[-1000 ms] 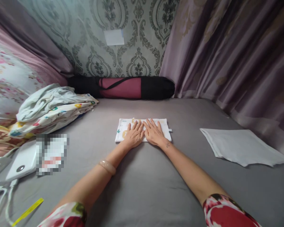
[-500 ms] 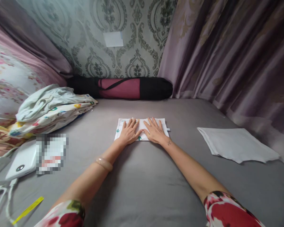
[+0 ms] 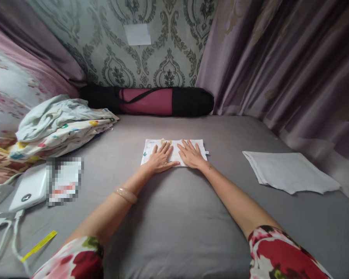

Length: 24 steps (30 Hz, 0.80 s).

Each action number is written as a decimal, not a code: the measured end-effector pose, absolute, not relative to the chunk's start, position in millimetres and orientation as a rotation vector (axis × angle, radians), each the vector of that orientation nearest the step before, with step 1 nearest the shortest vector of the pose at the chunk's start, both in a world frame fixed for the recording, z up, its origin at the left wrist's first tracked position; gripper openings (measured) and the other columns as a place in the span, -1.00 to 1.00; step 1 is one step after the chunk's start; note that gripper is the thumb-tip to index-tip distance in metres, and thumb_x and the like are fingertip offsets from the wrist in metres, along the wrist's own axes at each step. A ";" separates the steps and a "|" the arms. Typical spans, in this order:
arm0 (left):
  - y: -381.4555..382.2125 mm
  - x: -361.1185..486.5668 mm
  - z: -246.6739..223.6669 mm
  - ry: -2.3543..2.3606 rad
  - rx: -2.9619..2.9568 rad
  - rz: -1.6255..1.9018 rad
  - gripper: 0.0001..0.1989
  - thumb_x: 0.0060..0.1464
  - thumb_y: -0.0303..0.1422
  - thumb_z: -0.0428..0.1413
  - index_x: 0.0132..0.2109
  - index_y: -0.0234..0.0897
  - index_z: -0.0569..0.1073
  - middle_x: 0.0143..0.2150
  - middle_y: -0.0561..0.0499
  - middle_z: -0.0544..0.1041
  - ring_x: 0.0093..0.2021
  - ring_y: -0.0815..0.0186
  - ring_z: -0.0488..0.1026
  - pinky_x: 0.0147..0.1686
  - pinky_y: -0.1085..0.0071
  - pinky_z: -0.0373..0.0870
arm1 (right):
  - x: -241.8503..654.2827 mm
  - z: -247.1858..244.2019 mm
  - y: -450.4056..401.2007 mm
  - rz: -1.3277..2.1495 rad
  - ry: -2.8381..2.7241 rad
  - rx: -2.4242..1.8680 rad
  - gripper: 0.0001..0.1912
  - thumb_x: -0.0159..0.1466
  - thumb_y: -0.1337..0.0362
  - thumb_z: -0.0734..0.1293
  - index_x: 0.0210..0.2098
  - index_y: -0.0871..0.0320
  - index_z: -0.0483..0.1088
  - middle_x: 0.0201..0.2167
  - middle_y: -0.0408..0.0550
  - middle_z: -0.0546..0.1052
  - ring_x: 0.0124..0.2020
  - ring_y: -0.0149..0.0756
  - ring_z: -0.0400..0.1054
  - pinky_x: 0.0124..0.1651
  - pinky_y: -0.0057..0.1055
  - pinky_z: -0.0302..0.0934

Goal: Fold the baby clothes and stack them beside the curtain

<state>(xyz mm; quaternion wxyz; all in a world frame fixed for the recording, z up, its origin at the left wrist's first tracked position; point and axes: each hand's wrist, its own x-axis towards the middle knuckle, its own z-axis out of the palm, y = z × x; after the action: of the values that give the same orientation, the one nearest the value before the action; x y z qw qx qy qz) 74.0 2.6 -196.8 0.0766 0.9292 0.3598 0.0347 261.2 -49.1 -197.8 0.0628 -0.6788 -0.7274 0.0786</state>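
Observation:
A folded white cloth [image 3: 175, 149] with small coloured prints lies flat on the grey sheet, a small tag sticking out at its right edge. My left hand [image 3: 162, 158] rests palm down on its left half, fingers spread and the thumb pointing right along the near edge. On the right half lies my right hand [image 3: 191, 155], also flat with its fingers apart. Neither hand grips anything. The parts of the cloth beneath the palms are hidden.
A folded grey-white cloth [image 3: 291, 170] lies at the right. Rumpled cloths [image 3: 61, 124], a white power bank [image 3: 30, 186] with cables and a yellow strip [image 3: 39, 245] are at the left. A black and maroon bag [image 3: 147, 101] lies along the wall.
My left hand has shifted slightly, and its thumb now lies lower along the near edge, farther from my right hand. The camera view has tilted down a little.

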 end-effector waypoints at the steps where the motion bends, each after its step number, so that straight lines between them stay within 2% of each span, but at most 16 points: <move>1: 1.8 74.1 -196.7 1.072 2.784 0.088 -0.14 0.15 0.20 -0.23 0.39 -0.31 0.00 0.44 -0.22 -0.11 0.43 0.00 -0.24 0.30 -0.09 -0.28 | 260.4 -198.7 -49.9 0.195 -2.188 -2.048 -0.45 0.42 0.11 -0.07 0.36 0.04 0.02 0.41 -0.03 -0.06 0.41 -0.07 -0.29 0.35 0.06 -0.41; 7: 11.8 70.8 -202.9 1.066 2.794 0.113 -0.10 0.11 0.24 -0.18 0.39 -0.29 -0.01 0.44 -0.21 -0.10 0.43 0.01 -0.23 0.30 -0.07 -0.22 | 257.1 -191.5 -54.1 0.201 -2.189 -2.066 -0.44 0.41 0.12 -0.05 0.36 0.07 0.01 0.41 0.00 -0.06 0.41 -0.06 -0.28 0.34 0.07 -0.38; 12: 21.6 64.0 -212.4 1.328 2.775 0.269 -0.25 0.22 0.11 -0.22 0.38 -0.26 0.03 0.43 -0.19 -0.02 0.41 0.02 -0.13 0.30 -0.03 -0.23 | 263.6 -193.4 -54.3 0.102 -2.144 -2.056 -0.43 0.42 0.12 -0.07 0.36 0.14 0.02 0.40 0.03 -0.04 0.41 -0.13 -0.26 0.35 0.02 -0.39; 18: 19.4 65.2 -213.3 1.354 2.765 0.239 -0.27 0.21 0.11 -0.21 0.37 -0.22 0.05 0.42 -0.17 0.02 0.40 0.01 -0.08 0.30 0.00 -0.16 | 262.6 -203.6 -53.4 0.085 -2.123 -2.085 -0.44 0.42 0.13 -0.06 0.35 0.11 0.02 0.41 -0.02 -0.05 0.41 -0.17 -0.27 0.36 -0.04 -0.40; 24: 37.6 44.6 -219.8 1.287 2.731 0.258 -0.40 0.26 -0.02 -0.17 0.35 -0.14 0.07 0.41 -0.13 0.05 0.40 0.12 -0.07 0.30 0.03 -0.10 | 269.5 -171.4 -57.7 0.360 -2.125 -2.096 -0.40 0.42 0.12 -0.13 0.38 0.18 -0.04 0.41 0.02 -0.10 0.42 -0.21 -0.31 0.37 -0.08 -0.39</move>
<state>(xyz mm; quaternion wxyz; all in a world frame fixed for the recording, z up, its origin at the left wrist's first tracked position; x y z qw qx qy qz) 44.6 37.6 -219.8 0.0556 0.8999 0.4242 0.0851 269.5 -57.7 -171.4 0.0675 -0.6957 -0.7050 0.1196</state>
